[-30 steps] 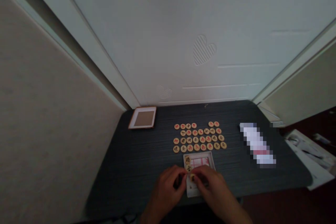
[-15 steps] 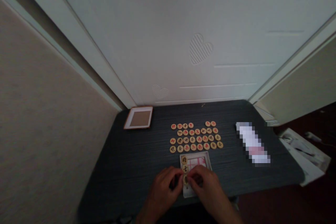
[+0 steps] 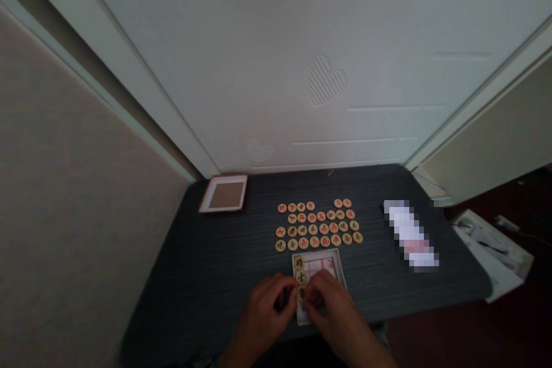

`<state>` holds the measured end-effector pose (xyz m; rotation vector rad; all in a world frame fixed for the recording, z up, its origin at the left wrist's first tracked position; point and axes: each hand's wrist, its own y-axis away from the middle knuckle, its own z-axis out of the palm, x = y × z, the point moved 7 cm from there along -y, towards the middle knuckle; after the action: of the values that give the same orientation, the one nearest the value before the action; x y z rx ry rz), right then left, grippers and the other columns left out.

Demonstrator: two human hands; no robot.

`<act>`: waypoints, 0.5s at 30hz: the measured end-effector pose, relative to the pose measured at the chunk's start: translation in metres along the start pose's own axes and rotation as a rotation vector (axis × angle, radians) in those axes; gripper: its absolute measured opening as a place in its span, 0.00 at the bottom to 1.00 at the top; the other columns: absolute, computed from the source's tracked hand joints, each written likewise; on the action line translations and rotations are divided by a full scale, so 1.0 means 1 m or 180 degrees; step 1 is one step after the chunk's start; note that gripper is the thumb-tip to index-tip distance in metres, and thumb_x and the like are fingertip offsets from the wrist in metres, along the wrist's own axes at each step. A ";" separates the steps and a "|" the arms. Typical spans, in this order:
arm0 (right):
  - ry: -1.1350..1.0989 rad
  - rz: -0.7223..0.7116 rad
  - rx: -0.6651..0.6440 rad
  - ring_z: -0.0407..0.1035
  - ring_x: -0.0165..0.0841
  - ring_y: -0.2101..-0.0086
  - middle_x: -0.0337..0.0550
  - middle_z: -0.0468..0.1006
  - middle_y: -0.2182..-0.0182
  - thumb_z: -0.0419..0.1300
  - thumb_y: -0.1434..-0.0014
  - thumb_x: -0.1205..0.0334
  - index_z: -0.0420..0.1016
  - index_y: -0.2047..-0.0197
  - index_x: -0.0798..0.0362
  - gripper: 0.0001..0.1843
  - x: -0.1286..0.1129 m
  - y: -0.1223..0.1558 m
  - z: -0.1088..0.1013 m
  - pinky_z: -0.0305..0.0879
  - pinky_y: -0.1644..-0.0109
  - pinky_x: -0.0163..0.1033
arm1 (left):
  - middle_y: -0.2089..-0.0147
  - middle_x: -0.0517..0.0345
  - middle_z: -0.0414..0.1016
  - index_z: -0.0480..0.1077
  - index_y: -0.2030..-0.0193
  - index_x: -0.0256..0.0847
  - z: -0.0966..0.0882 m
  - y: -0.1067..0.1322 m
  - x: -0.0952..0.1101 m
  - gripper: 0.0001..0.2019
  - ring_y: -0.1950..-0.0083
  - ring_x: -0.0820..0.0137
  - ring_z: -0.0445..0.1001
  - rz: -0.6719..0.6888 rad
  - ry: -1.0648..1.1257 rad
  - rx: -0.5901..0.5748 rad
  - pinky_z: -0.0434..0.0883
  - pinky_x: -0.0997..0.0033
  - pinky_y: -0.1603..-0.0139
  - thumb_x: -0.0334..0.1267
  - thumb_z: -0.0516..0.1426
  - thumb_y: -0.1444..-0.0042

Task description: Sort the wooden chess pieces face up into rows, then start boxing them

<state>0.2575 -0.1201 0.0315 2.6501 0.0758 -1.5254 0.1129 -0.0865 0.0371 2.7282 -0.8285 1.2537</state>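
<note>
A round wooden xiangqi piece (image 3: 301, 293) with a black character lies low in the left column of a shallow white box (image 3: 341, 269). My left hand (image 3: 268, 306) pinches it from the left with thumb and forefinger. From the right, the bent fingers of my right hand (image 3: 333, 306) close on its other edge. Directly above it in the box sit two more black-marked pieces, a middle piece (image 3: 301, 277) and a top piece (image 3: 299, 263). A pink-and-white printed sheet (image 3: 319, 266) shows on the box floor, partly covered by my right hand.
Beyond the box, several red- and black-marked pieces (image 3: 314, 242) lie in rows on the dark table (image 3: 207, 276). A brown-rimmed box lid (image 3: 244, 191) rests at the back left. A blurred-out pale object (image 3: 411, 236) lies on the right. A white door (image 3: 276, 86) stands behind.
The piece between my hands has moved slightly up, closer to the piece above it. The whole view has shifted a little; the rows of pieces stay as they were.
</note>
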 end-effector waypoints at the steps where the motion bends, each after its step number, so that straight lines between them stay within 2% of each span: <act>1: -0.0001 0.0011 0.0009 0.70 0.30 0.67 0.39 0.72 0.66 0.59 0.45 0.78 0.70 0.66 0.51 0.11 0.001 0.000 0.000 0.67 0.64 0.33 | 0.68 0.62 0.77 0.75 0.57 0.46 -0.001 0.000 0.001 0.06 0.69 0.73 0.74 0.0012 -0.0003 0.0008 0.72 0.75 0.65 0.34 0.57 0.37; 7: -0.0019 -0.0067 0.0149 0.71 0.31 0.67 0.38 0.73 0.66 0.59 0.42 0.75 0.71 0.65 0.50 0.09 -0.002 0.004 -0.005 0.69 0.63 0.33 | 0.67 0.61 0.78 0.76 0.57 0.46 -0.004 -0.001 0.003 0.07 0.68 0.72 0.76 0.0018 0.0001 0.0017 0.74 0.74 0.64 0.35 0.56 0.36; 12: -0.0100 -0.0194 0.0500 0.73 0.32 0.67 0.40 0.76 0.65 0.57 0.36 0.69 0.73 0.59 0.48 0.07 -0.003 0.010 -0.030 0.71 0.62 0.33 | 0.64 0.58 0.80 0.76 0.52 0.47 -0.006 -0.001 0.007 0.09 0.65 0.69 0.77 0.0140 -0.0137 0.0052 0.76 0.70 0.59 0.37 0.56 0.36; 15: -0.0035 -0.0226 0.0725 0.74 0.33 0.64 0.42 0.77 0.62 0.56 0.35 0.69 0.74 0.55 0.47 0.09 0.000 0.013 -0.044 0.72 0.61 0.34 | 0.65 0.57 0.79 0.77 0.50 0.48 -0.004 -0.003 0.015 0.11 0.65 0.69 0.77 0.0313 -0.0317 -0.0101 0.76 0.68 0.58 0.36 0.56 0.36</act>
<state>0.2965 -0.1290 0.0542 2.8403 -0.0051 -1.6626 0.1194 -0.0899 0.0508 2.7757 -0.9945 1.1171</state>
